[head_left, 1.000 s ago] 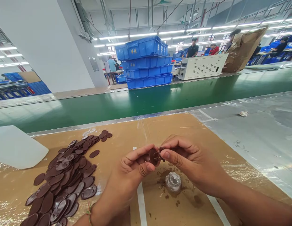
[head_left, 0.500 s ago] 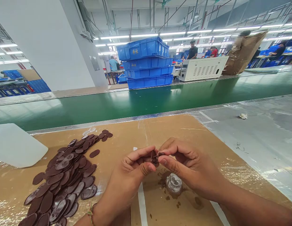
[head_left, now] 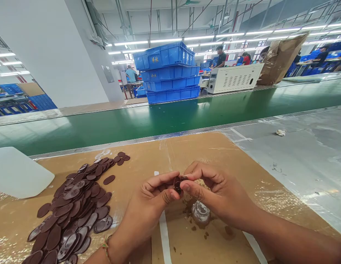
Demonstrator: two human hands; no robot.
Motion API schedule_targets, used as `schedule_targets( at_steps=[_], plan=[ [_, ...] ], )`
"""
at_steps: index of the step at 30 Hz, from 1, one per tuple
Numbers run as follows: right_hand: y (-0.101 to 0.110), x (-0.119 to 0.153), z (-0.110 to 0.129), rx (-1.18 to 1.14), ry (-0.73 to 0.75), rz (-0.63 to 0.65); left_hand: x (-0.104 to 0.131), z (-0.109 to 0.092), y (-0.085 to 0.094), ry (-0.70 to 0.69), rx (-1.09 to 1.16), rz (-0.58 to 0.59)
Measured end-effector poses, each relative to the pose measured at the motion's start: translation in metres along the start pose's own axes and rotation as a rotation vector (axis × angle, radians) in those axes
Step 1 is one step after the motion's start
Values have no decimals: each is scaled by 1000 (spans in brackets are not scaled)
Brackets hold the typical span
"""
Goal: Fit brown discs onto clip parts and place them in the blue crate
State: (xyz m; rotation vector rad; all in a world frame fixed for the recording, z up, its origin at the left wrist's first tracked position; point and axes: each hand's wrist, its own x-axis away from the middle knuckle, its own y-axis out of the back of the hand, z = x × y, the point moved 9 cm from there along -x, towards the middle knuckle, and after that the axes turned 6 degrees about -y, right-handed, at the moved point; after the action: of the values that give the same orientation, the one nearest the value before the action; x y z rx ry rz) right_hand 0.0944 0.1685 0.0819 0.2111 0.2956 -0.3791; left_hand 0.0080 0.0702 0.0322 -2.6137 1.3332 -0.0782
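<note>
Between the thumb and fingers of my left hand [head_left: 156, 200] is a small dark brown piece [head_left: 177, 184]. My right hand [head_left: 214, 187] pinches at the right side of the same piece, its fingertips touching it; fine detail there is too small to tell. Just below my right hand a small clear round container [head_left: 200, 212] stands on the brown board, with dark wet spots around it. To the left lies a large heap of flat, oval dark brown pieces [head_left: 72, 209], some of them glossy.
A whitish translucent container [head_left: 20, 172] lies at the left edge. Beyond the brown board [head_left: 137, 161] runs a green belt [head_left: 118, 126]. Stacked blue crates [head_left: 170, 75], a pale metal box [head_left: 233, 78] and a brown bag [head_left: 280, 60] stand behind it. Several people are farther back.
The view has shifted slightly. My right fingertips have moved a little closer to my left fingers, around the brown piece.
</note>
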Motion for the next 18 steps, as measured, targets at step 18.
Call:
schedule_targets(
  at_steps=[18],
  plan=[
    [-1,0,-14,-106,-116,0,0,5,-2,18,42,36]
  ],
)
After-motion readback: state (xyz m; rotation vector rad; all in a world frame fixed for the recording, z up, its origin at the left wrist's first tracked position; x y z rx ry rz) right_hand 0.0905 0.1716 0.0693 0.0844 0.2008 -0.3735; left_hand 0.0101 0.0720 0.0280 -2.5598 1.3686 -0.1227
